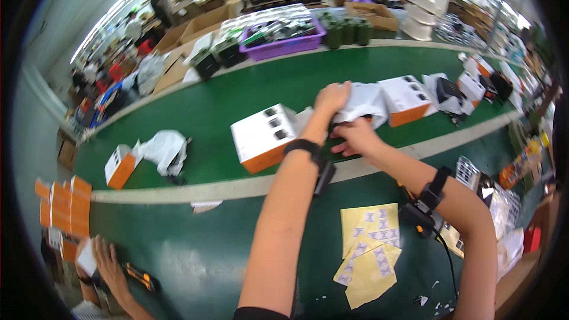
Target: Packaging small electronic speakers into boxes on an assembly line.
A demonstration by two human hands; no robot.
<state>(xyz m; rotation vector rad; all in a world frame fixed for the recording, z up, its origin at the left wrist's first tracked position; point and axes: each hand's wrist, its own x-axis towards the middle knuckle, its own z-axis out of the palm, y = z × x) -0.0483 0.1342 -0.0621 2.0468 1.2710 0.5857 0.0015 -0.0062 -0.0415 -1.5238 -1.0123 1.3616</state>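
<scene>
White plastic bag [363, 101]: located on the rear green surface [219, 106], between two white-and-orange boxes, with dark material [368, 118] partly showing at the front edge.

Left hand [332, 97]: placed at the left side of the bag, back uppermost, fingers bent and close together against the plastic. Cannot tell whether pinching a fold or only pressing. Right hand [358, 137]: placed at the front edge of the bag, pointing left, fingers curled and slightly spread. Cannot tell from this view whether pinching the bag or its contents.

Left of the hands: larger white-and-orange box [261, 135], turned at an angle. Right of the bag, just beside it: second white-and-orange box [406, 99]. Farther left, well apart: small orange-and-white box [120, 167] next to a crumpled white bag [163, 149].

On both wrists: black straps with attached devices. In front of the pale rail [261, 186]: yellow sheets [368, 287] with printed stickers, overlapping on the front green table [207, 243]. At lower left: co-worker's hand [112, 272] against a white carton [87, 258], near a stack of orange boxes [64, 207]. Behind the rear surface: purple basket [284, 48], filled with mixed parts.
</scene>
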